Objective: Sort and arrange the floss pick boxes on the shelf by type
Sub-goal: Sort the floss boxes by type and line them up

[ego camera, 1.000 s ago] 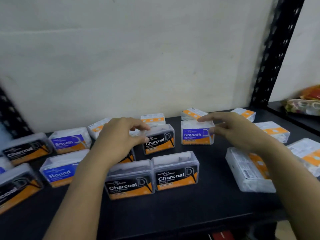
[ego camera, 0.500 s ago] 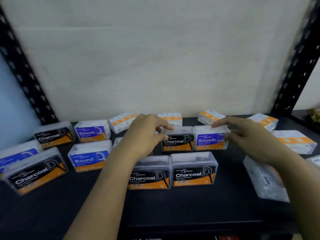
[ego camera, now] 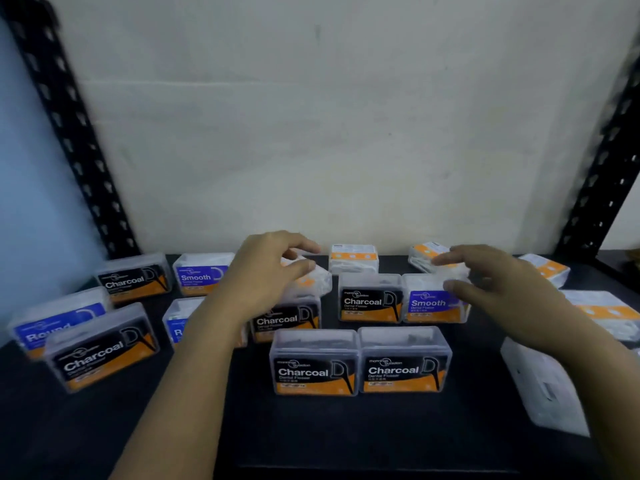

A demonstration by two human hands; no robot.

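Clear floss pick boxes stand on the black shelf (ego camera: 346, 438). Two Charcoal boxes (ego camera: 360, 363) sit side by side at the front. Behind them a third Charcoal box (ego camera: 370, 299) touches a blue Smooth box (ego camera: 433, 303). My left hand (ego camera: 263, 275) curls its thumb and fingers round a tilted white-and-orange box (ego camera: 315, 282), above another Charcoal box (ego camera: 287, 320). My right hand (ego camera: 502, 289) hovers with fingers spread at the Smooth box's top right corner, holding nothing. Blur hides whether the thumb touches the box.
At the left stand a Charcoal box (ego camera: 104, 351), two Round boxes (ego camera: 59, 323), another Charcoal box (ego camera: 135, 278) and a Smooth box (ego camera: 201, 275). White-and-orange boxes (ego camera: 353, 259) lie along the back and at the right (ego camera: 602, 313). Black uprights (ego camera: 79, 140) frame the shelf.
My right hand set the Smooth box against the Charcoal box and opened off it. My left hand left the Charcoal box and took hold of the white-and-orange box behind.
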